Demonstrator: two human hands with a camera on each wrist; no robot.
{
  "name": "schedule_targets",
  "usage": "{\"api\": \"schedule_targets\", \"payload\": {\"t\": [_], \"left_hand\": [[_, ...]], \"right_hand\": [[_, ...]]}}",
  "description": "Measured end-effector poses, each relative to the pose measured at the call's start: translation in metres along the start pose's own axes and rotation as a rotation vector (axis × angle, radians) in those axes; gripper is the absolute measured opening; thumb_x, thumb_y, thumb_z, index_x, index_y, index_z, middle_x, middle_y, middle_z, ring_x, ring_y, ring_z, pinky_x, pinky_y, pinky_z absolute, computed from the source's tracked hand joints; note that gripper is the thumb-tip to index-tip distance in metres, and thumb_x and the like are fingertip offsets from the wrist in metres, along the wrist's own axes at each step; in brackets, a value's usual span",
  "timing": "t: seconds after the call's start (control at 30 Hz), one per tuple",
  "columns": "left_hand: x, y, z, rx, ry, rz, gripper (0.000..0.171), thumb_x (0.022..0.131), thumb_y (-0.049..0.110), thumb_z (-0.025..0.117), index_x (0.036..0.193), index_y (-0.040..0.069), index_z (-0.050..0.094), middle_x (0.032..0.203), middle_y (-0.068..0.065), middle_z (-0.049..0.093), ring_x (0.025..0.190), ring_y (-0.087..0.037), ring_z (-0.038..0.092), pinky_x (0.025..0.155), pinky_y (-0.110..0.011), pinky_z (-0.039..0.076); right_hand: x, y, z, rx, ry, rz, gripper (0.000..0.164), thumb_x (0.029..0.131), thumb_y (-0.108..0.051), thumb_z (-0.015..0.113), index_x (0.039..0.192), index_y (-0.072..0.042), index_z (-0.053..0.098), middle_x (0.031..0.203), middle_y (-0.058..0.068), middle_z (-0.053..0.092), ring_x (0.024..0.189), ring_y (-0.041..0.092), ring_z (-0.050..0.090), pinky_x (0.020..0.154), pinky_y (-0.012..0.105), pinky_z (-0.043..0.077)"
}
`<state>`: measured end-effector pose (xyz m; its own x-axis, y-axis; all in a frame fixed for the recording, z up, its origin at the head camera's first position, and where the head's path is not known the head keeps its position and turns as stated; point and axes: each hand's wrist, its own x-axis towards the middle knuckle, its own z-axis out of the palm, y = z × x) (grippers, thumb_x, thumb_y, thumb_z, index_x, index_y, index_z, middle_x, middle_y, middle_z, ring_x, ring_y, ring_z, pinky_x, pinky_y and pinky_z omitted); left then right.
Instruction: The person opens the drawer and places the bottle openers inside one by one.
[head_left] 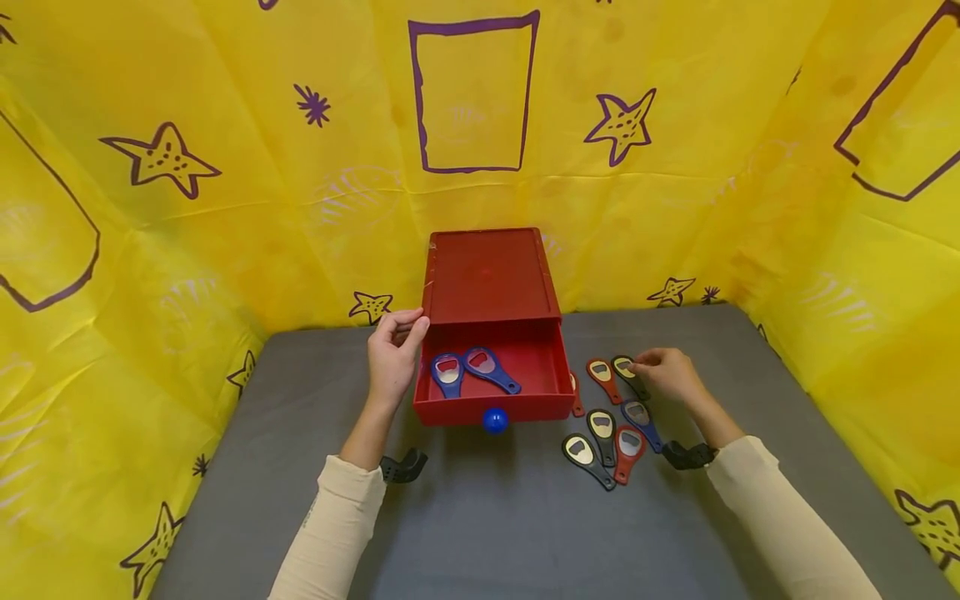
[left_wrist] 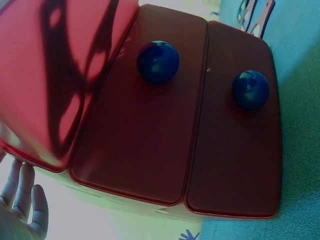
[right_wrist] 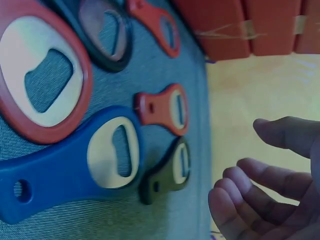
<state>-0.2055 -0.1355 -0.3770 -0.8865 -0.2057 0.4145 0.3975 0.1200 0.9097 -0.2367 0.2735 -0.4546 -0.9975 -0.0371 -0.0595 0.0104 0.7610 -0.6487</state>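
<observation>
Black opener (head_left: 636, 384) lay on the table (head_left: 495, 533) right of the drawer (head_left: 450, 412), the farthest of three black ones, its head end just under the right hand's (head_left: 671, 377) fingertips in the head view. Long axis slanted: head far and left, handle toward the person and right. Fingers came in from the right, so they met it across the head, not along the handle. Right hand clearly nearer; left hand (head_left: 393, 354) was at the box's (head_left: 487, 271) left side, across the drawer. Right thumb stood apart from curved fingers, nothing pinched; right wrist view showed a gap to the opener, exact height hard to judge. Red opener (head_left: 607, 387) just beside it on the left, blue opener (head_left: 648, 427) close below the handle. Left hand: three fingers loosely extended in its wrist view; thumb and index cut off there, so can't tell if they pinched the box edge. Also hidden: part of another red opener (head_left: 577, 405) behind the drawer wall, and the drawer's back under the box top. Near red opener (right_wrist: 72, 92) cut by the right wrist view's edge.
</observation>
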Motion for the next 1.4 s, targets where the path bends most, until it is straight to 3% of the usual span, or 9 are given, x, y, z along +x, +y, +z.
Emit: {"api": "schedule_targets", "payload": {"t": [0.2,0.3,0.53,0.87,1.1,1.3,1.4], "left_hand": [[0.007,-0.025,-0.002,0.001,-0.004,-0.006,0.025,0.09,0.001,0.065,0.111,-0.014,0.063,0.102,-0.005,0.059,0.082,0.001,0.059,0.078,-0.011,0.051],[0.008,-0.033,-0.003,-0.003,-0.002,-0.002,0.026,0.091,0.004,0.066,0.111,-0.011,0.064,0.103,-0.005,0.058,0.083,-0.001,0.06,0.078,-0.011,0.051],[0.008,-0.035,-0.002,0.003,0.011,0.033,0.025,0.09,0.009,0.069,0.108,-0.007,0.067,0.1,-0.003,0.06,0.083,-0.003,0.06,0.078,-0.012,0.052],[0.008,-0.034,-0.002,0.015,0.024,0.039,0.024,0.089,0.007,0.069,0.108,-0.008,0.067,0.099,-0.004,0.061,0.083,-0.003,0.06,0.078,-0.012,0.052],[0.006,-0.028,-0.002,0.009,0.011,0.001,0.025,0.091,0.007,0.067,0.111,-0.009,0.065,0.098,0.005,0.058,0.085,-0.002,0.059,0.079,-0.011,0.051],[0.007,-0.032,-0.002,0.001,0.016,0.007,0.026,0.09,0.008,0.068,0.11,-0.008,0.066,0.098,0.005,0.058,0.084,-0.003,0.06,0.079,-0.012,0.051],[0.007,-0.033,-0.002,0.003,0.017,0.023,0.026,0.09,0.009,0.068,0.11,-0.008,0.066,0.099,0.001,0.059,0.084,-0.003,0.06,0.079,-0.012,0.052]], "right_hand": [[0.009,0.012,0.012,-0.077,0.037,0.037,0.044,0.089,-0.027,0.069,0.11,0.011,0.065,0.103,0.028,0.068,0.087,0.037,0.064,0.068,0.037,0.051],[0.013,0.014,0.017,-0.113,0.059,0.048,0.043,0.086,-0.027,0.071,0.102,0.012,0.065,0.096,0.028,0.068,0.084,0.038,0.061,0.066,0.037,0.049],[0.018,0.018,0.028,-0.16,0.075,0.104,0.034,0.08,-0.024,0.075,0.067,0.0,0.055,0.066,0.011,0.053,0.068,0.029,0.05,0.057,0.031,0.035],[0.023,0.019,0.038,-0.177,0.073,0.136,0.026,0.076,-0.016,0.075,0.069,0.003,0.059,0.08,0.025,0.065,0.085,0.047,0.06,0.072,0.052,0.047],[0.023,0.018,0.037,-0.2,0.077,0.128,0.029,0.075,-0.012,0.073,0.06,-0.004,0.049,0.07,0.018,0.061,0.075,0.038,0.058,0.064,0.046,0.045],[0.023,0.019,0.038,-0.242,0.08,0.068,0.028,0.073,-0.011,0.071,0.056,-0.003,0.05,0.069,0.021,0.061,0.072,0.043,0.061,0.067,0.054,0.048],[0.024,0.019,0.037,-0.245,0.072,0.068,0.031,0.074,-0.012,0.072,0.054,-0.004,0.05,0.065,0.017,0.06,0.07,0.039,0.06,0.066,0.053,0.047]]}}
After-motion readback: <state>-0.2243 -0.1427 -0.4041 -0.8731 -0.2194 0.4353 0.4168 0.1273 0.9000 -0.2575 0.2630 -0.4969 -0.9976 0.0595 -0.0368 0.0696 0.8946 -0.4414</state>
